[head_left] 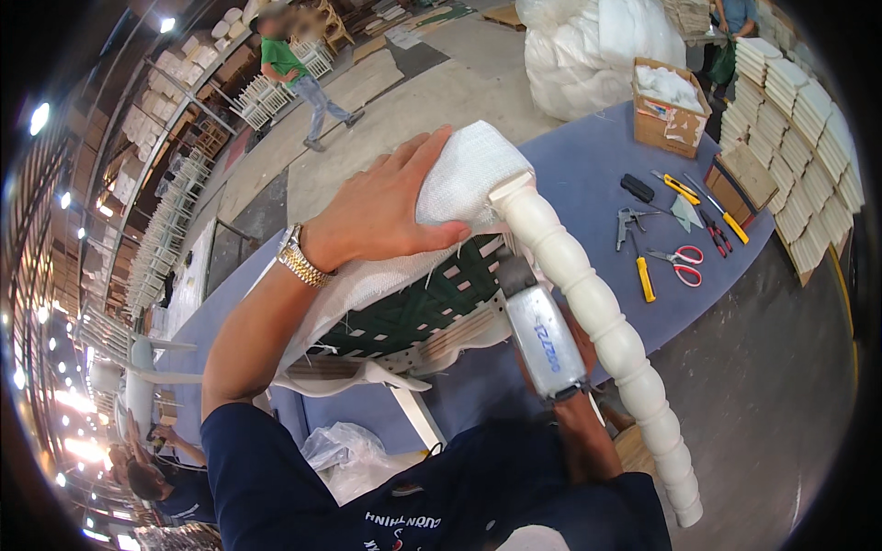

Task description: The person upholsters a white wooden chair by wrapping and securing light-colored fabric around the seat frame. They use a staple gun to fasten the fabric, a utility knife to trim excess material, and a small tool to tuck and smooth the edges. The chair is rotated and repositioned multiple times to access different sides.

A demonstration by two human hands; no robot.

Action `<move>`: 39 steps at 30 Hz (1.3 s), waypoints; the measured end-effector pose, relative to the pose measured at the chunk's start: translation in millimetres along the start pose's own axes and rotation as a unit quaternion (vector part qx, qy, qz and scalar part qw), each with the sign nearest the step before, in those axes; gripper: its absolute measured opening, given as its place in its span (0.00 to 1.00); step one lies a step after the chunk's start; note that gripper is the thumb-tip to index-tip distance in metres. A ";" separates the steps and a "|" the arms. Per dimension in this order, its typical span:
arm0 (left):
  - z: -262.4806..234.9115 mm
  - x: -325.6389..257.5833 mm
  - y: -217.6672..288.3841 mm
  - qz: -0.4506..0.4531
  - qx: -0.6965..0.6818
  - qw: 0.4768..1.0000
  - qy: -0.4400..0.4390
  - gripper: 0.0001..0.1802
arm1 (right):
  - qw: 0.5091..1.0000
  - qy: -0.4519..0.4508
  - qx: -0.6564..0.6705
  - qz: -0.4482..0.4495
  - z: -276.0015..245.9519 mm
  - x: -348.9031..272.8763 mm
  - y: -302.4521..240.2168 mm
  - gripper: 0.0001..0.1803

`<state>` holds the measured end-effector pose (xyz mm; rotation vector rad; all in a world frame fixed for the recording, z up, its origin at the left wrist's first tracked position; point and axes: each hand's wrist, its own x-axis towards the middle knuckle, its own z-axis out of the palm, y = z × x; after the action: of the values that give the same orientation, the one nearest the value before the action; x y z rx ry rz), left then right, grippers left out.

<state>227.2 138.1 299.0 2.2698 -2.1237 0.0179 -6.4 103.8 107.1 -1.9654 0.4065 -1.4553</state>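
Observation:
A white chair lies tipped over in front of me, its beaded, turned leg (602, 317) slanting down to the right. White woven fabric (478, 170) wraps the seat corner beside that leg. My left hand (386, 202) lies flat over the fabric, fingers stretched out and thumb apart. Dark green webbing straps (432, 289) cross the seat's underside. My right hand (575, 332), largely hidden, grips a silver staple gun (544, 335). The gun's dark nose points at the seat frame close to the leg's top; whether it touches cannot be made out.
A blue-covered table (588, 156) carries scissors (682, 265), a yellow-handled screwdriver (646, 279), a blow gun (628, 223), a yellow cutter (678, 187) and a cardboard box (669, 110). Clear plastic (344, 455) lies near my body. A person in green (287, 66) stands on the far floor.

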 end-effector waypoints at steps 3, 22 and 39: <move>4.3 0.7 1.3 -0.001 0.013 1.000 0.012 0.61 | 0.999 0.038 0.023 -0.027 16.6 22.5 10.3 0.27; 11.8 47.1 -32.5 0.004 0.044 0.998 0.033 0.62 | 0.990 0.021 0.138 0.029 39.8 58.5 53.6 0.33; 20.0 31.1 12.5 -0.083 0.138 0.984 0.074 0.57 | 0.987 -0.017 0.156 0.026 38.3 53.4 38.4 0.36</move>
<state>216.5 105.5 280.2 2.4945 -1.9580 0.4888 52.2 55.8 114.3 -1.7143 0.1984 -1.3607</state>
